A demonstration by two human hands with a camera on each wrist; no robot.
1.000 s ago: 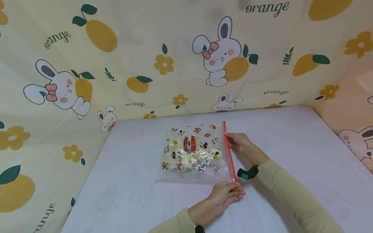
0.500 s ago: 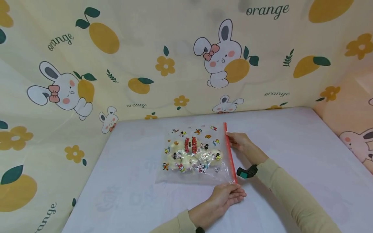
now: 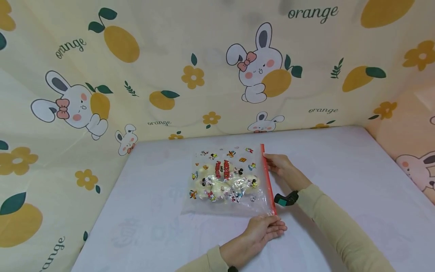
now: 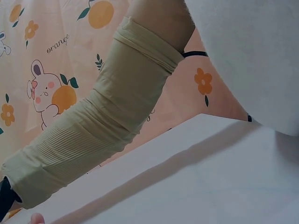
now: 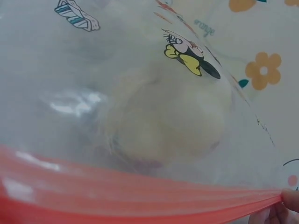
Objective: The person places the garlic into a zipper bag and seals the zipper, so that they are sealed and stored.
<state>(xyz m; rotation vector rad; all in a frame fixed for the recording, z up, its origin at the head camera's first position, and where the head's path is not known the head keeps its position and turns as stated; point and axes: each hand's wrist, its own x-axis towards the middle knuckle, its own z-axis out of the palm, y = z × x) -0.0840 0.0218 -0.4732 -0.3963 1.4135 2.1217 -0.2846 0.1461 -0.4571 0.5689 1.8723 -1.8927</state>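
Note:
A clear zip bag (image 3: 204, 206) with cartoon prints and a red zip strip (image 3: 268, 177) lies on the table in the head view. Several pale, cream, rounded things (image 3: 221, 189) show through its plastic. My right hand (image 3: 280, 166) pinches the strip toward its far end; in the right wrist view its fingertips (image 5: 290, 200) grip the red edge, with a pale round thing (image 5: 168, 121) behind the film. My left hand (image 3: 256, 234) holds the strip's near corner, thumb on top and fingers underneath. Only a fingertip (image 4: 37, 218) shows low in the left wrist view.
The white table (image 3: 149, 181) extends on both sides of the bag. Patterned cloth (image 3: 210, 56) hangs behind it and at the sides. A black band with a green-faced device (image 3: 286, 199) sits on my right wrist, below a beige sleeve (image 3: 340, 226).
The head view has shifted a little. My right wrist has edged slightly left, while both hands keep the same hold on the bag, which stays in place.

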